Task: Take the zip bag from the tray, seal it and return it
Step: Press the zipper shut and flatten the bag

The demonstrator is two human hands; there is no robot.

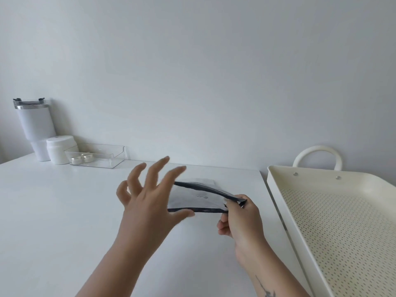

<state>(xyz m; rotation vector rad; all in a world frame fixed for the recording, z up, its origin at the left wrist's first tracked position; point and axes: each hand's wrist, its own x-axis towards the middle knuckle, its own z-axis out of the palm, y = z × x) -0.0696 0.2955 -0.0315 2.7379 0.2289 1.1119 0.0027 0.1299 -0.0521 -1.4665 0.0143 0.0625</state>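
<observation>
A clear zip bag (pixel 199 197) with dark edges hangs above the white table (pixel 64 200), its mouth gaping apart. My right hand (pixel 240 219) pinches the bag's right corner between thumb and fingers. My left hand (pixel 147 191) hovers at the bag's left end with its fingers spread wide, thumb under the lower edge; it covers that end of the bag. The cream perforated tray (pixel 334 221) with a loop handle stands to the right of the table, and nothing lies in the part I see.
At the back left against the wall stand a white tumbler (pixel 35 127), a white jar (pixel 61 150) and a clear plastic box (pixel 96 155) with small round items. The table's right edge runs close beside the tray.
</observation>
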